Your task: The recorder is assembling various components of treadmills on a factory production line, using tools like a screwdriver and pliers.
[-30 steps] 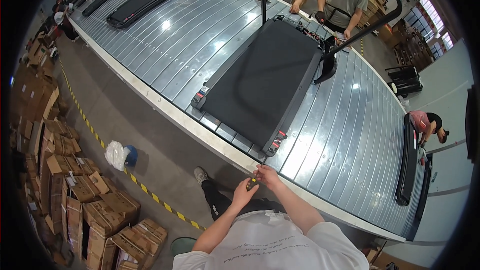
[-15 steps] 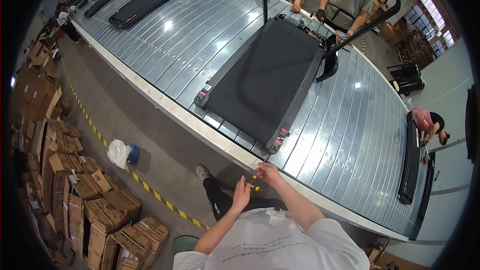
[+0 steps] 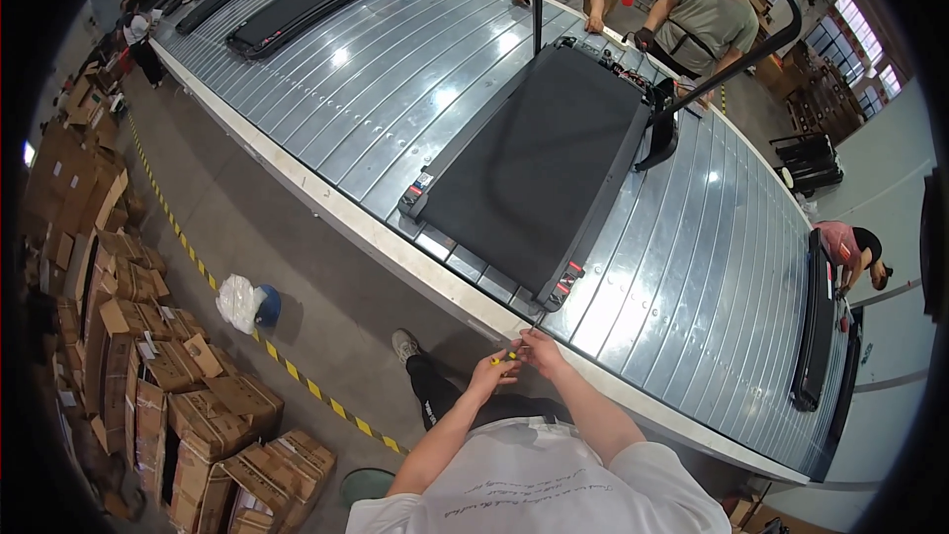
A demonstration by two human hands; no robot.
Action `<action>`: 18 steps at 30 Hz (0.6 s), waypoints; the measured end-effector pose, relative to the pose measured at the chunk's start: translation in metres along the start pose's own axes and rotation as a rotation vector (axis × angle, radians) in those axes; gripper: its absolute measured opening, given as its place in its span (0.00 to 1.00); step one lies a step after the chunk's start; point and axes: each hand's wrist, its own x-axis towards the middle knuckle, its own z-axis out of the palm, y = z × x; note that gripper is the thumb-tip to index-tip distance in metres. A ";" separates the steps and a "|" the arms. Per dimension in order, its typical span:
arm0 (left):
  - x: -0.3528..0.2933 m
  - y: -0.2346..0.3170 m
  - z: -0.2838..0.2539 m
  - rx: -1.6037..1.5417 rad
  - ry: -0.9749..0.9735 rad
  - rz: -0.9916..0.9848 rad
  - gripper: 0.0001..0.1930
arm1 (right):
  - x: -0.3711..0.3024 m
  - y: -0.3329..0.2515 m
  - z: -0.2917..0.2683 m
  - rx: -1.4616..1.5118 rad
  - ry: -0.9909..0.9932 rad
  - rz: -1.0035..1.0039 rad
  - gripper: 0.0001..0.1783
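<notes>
— What is the person in the white shirt doing down at the near edge of the line?

— Both hands are meeting just in front of the chest. The left hand (image 3: pixel 491 368) is lying palm up and cupping some small yellow pieces (image 3: pixel 511 357), too tiny for me to tell what kind. The right hand (image 3: pixel 539 351) is pinching at them with its fingertips; whether it is actually gripping one, I cannot tell.

— And where is the work going?

— Just beyond the hands, the flat black treadmill with its dark running belt (image 3: pixel 539 163) is lying on the long ribbed grey metal conveyor (image 3: pixel 376 89), its rear corner with the red label nearest the person.

— Any advice for doing it well?

— I'd judge it is a matter of picking one piece cleanly: keeping the cupped palm level so nothing is rolling off onto the concrete floor (image 3: pixel 297 267), and taking a single piece between thumb and forefinger before reaching out.

— Others about?

— Two people in grey shirts (image 3: pixel 707 15) are working at the treadmill's far end.
</notes>
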 end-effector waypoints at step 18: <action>-0.053 0.196 -0.143 -0.399 0.293 0.277 0.33 | 0.149 -0.069 0.273 -0.118 -0.178 -0.017 0.19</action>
